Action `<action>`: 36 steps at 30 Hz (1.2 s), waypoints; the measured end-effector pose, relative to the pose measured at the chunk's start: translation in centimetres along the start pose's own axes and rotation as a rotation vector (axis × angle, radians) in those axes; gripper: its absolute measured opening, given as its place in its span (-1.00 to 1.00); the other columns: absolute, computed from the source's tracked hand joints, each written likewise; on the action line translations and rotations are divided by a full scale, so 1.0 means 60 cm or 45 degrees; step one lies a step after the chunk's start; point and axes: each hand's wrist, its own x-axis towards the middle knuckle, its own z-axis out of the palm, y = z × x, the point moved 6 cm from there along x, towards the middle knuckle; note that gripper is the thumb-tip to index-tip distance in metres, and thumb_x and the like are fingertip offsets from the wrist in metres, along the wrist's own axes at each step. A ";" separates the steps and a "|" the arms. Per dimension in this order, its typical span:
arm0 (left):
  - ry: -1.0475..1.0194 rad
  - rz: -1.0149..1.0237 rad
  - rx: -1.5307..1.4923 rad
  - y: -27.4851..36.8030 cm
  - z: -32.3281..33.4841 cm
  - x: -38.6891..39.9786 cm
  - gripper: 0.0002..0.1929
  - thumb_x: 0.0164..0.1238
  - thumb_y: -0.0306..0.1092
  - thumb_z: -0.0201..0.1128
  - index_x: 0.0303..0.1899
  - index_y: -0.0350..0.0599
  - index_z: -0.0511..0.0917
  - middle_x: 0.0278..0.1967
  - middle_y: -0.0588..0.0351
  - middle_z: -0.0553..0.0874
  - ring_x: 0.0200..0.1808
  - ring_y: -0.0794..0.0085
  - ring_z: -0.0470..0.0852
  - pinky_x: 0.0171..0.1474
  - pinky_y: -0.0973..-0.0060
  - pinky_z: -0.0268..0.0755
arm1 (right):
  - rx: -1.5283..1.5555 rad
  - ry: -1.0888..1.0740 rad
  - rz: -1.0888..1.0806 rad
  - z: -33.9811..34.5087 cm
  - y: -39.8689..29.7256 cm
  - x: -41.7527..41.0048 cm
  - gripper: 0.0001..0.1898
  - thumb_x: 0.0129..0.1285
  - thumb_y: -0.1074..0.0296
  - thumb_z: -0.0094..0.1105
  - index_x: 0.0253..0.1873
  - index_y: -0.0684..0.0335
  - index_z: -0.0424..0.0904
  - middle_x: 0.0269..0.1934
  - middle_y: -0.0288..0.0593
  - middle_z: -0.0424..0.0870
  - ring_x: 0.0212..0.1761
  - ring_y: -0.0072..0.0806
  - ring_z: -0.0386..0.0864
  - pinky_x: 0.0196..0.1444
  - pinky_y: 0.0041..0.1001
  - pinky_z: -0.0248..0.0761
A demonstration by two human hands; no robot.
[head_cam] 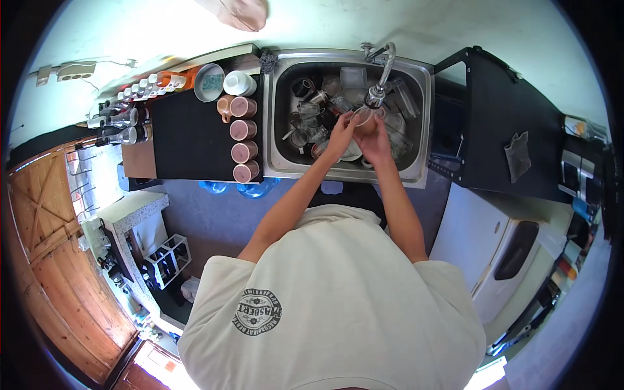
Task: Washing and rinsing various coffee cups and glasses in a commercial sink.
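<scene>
Under the spray head of a flexible metal faucet (pixel 374 97), my two hands hold a round, clear-looking cup (pixel 361 117). My left hand (pixel 342 131) grips its left side and my right hand (pixel 375 144) supports it from the right and below. Whether water is running is hard to tell. Around and below both hands, a stainless steel sink (pixel 276 168) is crowded with glasses, cups and other dishes. A clear square plastic container (pixel 353 77) lies toward the back of it. Several dishes beneath my hands are partly hidden.
Left of the sink, several pinkish cups (pixel 243 130) line the black counter (pixel 190 136), with an orange-brown mug (pixel 224 108), white bowls (pixel 240 83) and a round dish holding a sponge (pixel 212 82). Bottles (pixel 127 135) stand farther left. A black shelf (pixel 512 122) rises on the right.
</scene>
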 end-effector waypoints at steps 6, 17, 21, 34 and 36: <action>0.096 -0.437 -0.347 -0.013 0.034 -0.005 -0.26 0.49 0.37 0.20 0.33 -0.15 0.54 0.07 0.01 0.76 0.08 0.29 0.73 0.14 0.38 0.56 | -1.195 0.369 -0.488 -0.002 -0.035 -0.012 -0.33 0.28 -0.04 0.54 0.34 0.16 0.45 0.15 -0.03 0.60 0.22 -0.32 0.61 0.17 -0.35 0.51; 0.462 0.071 0.335 0.076 0.038 0.006 -0.42 0.34 0.01 0.49 0.18 -0.25 0.58 0.01 -0.11 0.77 -0.03 0.26 0.78 0.03 0.34 0.63 | -1.553 0.331 -0.243 -0.019 -0.143 0.010 -0.44 0.35 -0.35 0.30 0.00 0.12 0.66 -0.30 -0.33 0.63 -0.21 -0.43 0.61 -0.24 -0.37 0.47; 0.265 0.203 0.581 0.068 0.036 0.041 -0.40 0.46 0.07 0.35 0.27 -0.24 0.49 0.05 -0.13 0.76 0.10 0.17 0.74 0.14 0.29 0.57 | -1.513 0.218 0.302 -0.033 -0.113 0.000 -0.41 0.44 -0.43 0.05 -0.12 0.06 0.65 -0.39 -0.46 0.50 -0.32 -0.62 0.48 -0.35 -0.45 0.34; 0.381 -0.276 -0.167 -0.042 -0.079 0.039 -0.58 0.72 0.12 -0.01 0.11 -0.07 0.47 -0.19 0.11 0.73 -0.33 0.49 0.65 -0.37 0.48 0.48 | -2.495 0.166 -0.401 0.002 -0.146 0.030 -0.40 0.51 -0.05 -0.08 -0.21 0.46 0.75 -0.34 0.34 0.73 -0.16 0.21 0.75 0.01 0.02 0.53; 0.353 -0.297 -0.151 -0.038 -0.075 0.028 -0.59 0.72 0.12 0.00 0.11 -0.06 0.46 -0.20 0.11 0.73 -0.33 0.50 0.66 -0.39 0.49 0.46 | -2.596 0.067 -0.317 -0.006 -0.144 0.045 -0.39 0.54 -0.08 -0.09 -0.16 0.46 0.74 -0.35 0.17 0.76 -0.32 -0.07 0.72 -0.17 -0.15 0.53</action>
